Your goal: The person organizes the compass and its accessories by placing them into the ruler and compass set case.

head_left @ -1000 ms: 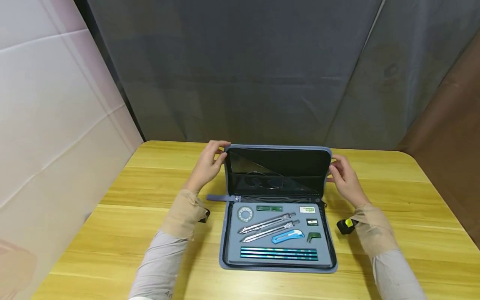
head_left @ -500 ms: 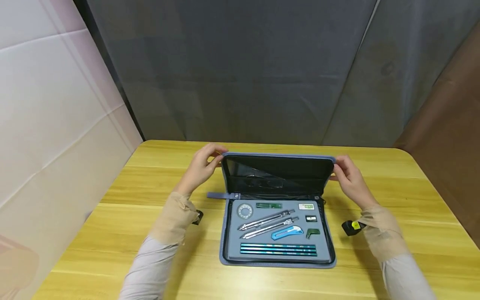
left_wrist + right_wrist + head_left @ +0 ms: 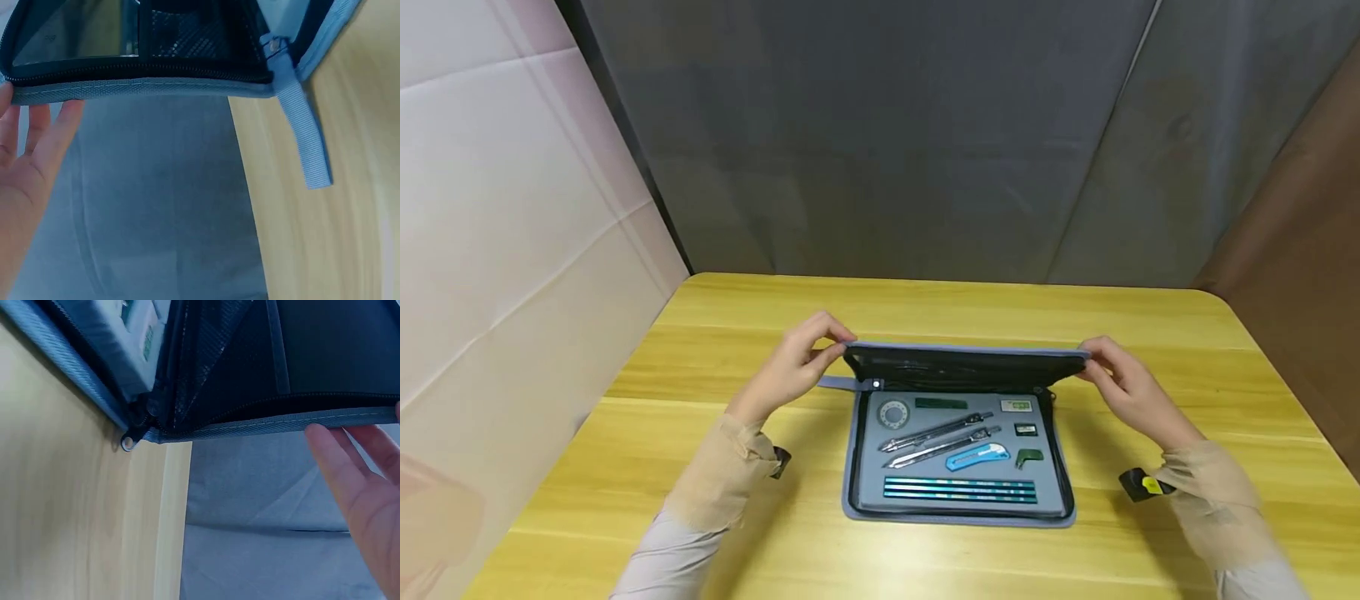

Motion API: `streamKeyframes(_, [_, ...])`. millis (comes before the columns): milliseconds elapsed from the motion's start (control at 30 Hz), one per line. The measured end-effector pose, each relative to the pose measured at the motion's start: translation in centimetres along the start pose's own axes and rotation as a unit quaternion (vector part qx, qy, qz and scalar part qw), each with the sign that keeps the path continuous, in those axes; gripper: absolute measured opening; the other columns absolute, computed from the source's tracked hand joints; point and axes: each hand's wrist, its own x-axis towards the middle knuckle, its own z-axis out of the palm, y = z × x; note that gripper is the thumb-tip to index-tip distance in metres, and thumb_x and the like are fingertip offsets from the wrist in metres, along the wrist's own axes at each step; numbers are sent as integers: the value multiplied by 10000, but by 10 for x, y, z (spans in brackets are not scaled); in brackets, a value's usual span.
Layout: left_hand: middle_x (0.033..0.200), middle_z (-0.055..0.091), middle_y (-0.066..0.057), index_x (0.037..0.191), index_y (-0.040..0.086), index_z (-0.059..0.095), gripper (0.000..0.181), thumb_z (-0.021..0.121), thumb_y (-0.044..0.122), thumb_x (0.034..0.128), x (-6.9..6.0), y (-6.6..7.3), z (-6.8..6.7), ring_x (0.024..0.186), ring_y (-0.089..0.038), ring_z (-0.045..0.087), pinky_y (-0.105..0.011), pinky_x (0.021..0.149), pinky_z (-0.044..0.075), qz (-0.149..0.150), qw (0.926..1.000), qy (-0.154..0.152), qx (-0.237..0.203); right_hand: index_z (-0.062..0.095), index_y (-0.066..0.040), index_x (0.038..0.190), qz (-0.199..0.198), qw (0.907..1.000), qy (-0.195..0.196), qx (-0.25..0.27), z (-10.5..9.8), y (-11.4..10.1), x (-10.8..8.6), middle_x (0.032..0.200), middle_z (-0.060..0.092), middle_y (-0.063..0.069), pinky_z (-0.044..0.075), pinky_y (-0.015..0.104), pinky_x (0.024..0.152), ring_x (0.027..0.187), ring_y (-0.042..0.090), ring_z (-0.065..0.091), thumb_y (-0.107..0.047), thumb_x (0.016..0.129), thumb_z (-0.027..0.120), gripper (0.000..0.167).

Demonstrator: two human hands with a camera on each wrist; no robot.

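Observation:
A blue zippered case (image 3: 958,522) stands on the table with its lid (image 3: 962,362) tilted forward over the base. My left hand (image 3: 790,367) pinches the lid's left far corner; in the left wrist view its fingers (image 3: 56,134) lie along the lid edge. The opposite corner is pinched by my right hand (image 3: 1131,387). Grey foam in the base bears pencils (image 3: 958,490), two compasses (image 3: 936,433), a blue utility knife (image 3: 977,457), a round white dial-like piece (image 3: 893,414), an eraser (image 3: 1016,406), a sharpener (image 3: 1026,429) and small green pieces (image 3: 1028,457).
The wooden table (image 3: 647,467) extends around the case on every side. A strap (image 3: 303,125) sticks out from the hinge on the left, and a zipper pull (image 3: 128,442) hangs at the right hinge. A dark grey curtain (image 3: 880,150) rises behind the table.
The lid has swung down toward the base from a nearly upright position. Both hands have moved down and apart with its corners, still holding it.

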Motion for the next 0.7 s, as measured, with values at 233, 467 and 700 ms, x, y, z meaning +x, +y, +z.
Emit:
streamKeyframes(233, [913, 527, -60, 911, 37, 566, 162, 544, -106, 837, -23, 16, 3, 889, -173, 539, -265, 762, 516, 150, 9988, -407, -217, 528, -27, 954, -504, 9979, -370, -138, -3, -12, -15, 954, 541, 26, 444, 74, 739, 921, -21, 508, 218, 787, 511, 297])
streamKeyframes(467, [894, 523, 33, 896, 122, 574, 209, 610, -65, 811, -42, 29, 8, 871, -107, 532, -278, 793, 484, 571, 9932, -1002, 183, 516, -75, 922, -1082, 9917, -692, -82, -6, -18, -36, 1007, 521, 18, 431, 101, 825, 1000, 80, 518, 217, 745, 560, 345])
streamKeyframes(700, [870, 528, 83, 842, 132, 611, 161, 672, -3, 781, -56, 41, 11, 835, -72, 519, -280, 745, 473, 326, 9839, -1702, 447, 513, -136, 875, -1039, 9895, -994, -155, -3, -25, -55, 1011, 529, 30, 388, 100, 874, 1030, 86, 488, 150, 738, 614, 332])
